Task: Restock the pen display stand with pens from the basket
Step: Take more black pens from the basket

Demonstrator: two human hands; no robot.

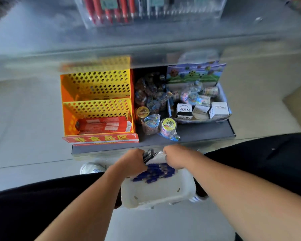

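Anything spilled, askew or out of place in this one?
Only mildly: wrapped toy packets lie in a loose heap on the dark shelf, a few tipped near its front edge. The pens lie inside the basket.

Yellow perforated rack [96,84] holding red packets [103,125]; wrapped tubs [151,108] beside; white boxes [184,111] right.

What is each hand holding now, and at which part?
The left hand grips a bunch of dark pens by their barrels, ends sticking out. The right hand curls on something white; what, I cannot tell.
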